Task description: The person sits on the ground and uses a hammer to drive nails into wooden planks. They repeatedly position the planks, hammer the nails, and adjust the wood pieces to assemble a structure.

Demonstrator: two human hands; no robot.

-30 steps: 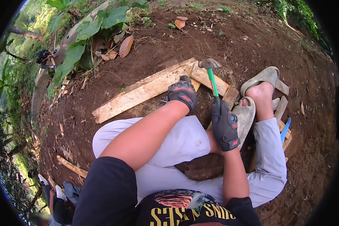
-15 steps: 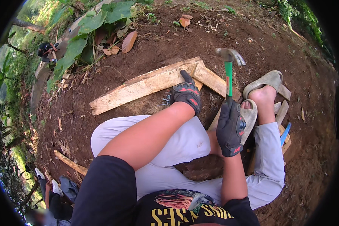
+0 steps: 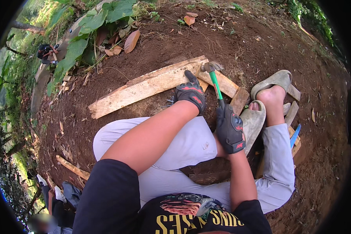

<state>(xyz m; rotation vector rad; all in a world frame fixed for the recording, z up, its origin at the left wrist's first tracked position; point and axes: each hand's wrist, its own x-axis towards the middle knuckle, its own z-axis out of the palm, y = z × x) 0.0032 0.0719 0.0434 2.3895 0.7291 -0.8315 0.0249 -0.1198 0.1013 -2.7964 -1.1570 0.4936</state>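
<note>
The right gloved hand point(image 3: 230, 126) is gripping a claw hammer point(image 3: 216, 84), its head just right of the left gloved hand point(image 3: 190, 95), whose finger is extending over the wooden plank point(image 3: 140, 91) ahead, grip unclear, so a glancing blow could be bruising it.

head: left fisheye of side-by-side pair, head-worn | aimed steeply down, forward | left hand point(image 3: 190, 94) and right hand point(image 3: 229, 130) seen near, mid-frame | shirt point(image 3: 149, 213) cut by lower edge | ground point(image 3: 321, 132) spread wide, bent toward rim

Rough wooden plank point(image 3: 144, 90), metal hammer head point(image 3: 211, 66)
</note>
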